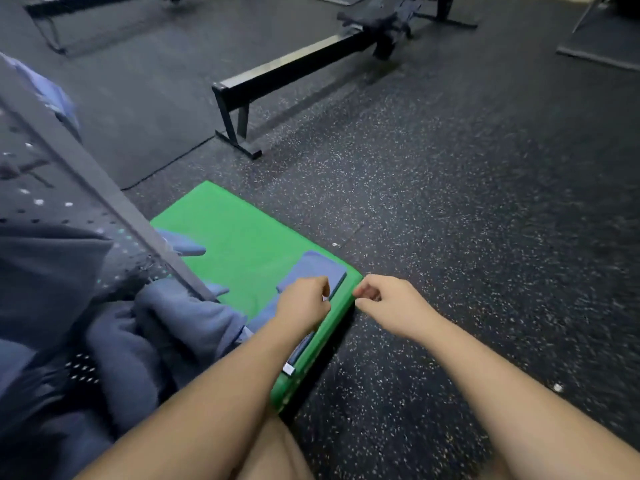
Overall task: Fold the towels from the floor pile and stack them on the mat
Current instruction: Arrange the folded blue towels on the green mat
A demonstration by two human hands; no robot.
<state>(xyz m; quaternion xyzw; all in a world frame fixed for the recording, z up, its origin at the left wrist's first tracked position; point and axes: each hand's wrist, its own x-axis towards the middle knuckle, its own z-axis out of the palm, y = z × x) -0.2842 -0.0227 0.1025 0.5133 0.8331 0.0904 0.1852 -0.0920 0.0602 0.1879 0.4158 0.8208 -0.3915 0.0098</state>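
From the head view, a flat, smooth green mat [235, 237] lies on speckled rubber floor [450, 220]. A blue towel [317, 268], folded into a neat rectangle, sits on the mat near its right corner. The left hand [304, 301] curls over the towel's near edge, and the right hand [388, 303] bunches its fingertips beside the mat corner. Whether either hand pinches anything cannot be told. A soft, rumpled grey-blue pile [166, 327] lies to the left.

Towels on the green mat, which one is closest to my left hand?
The folded blue towel at the mat's right corner, at your left hand; the other blue towels lie at its left edge, by the dark bar.
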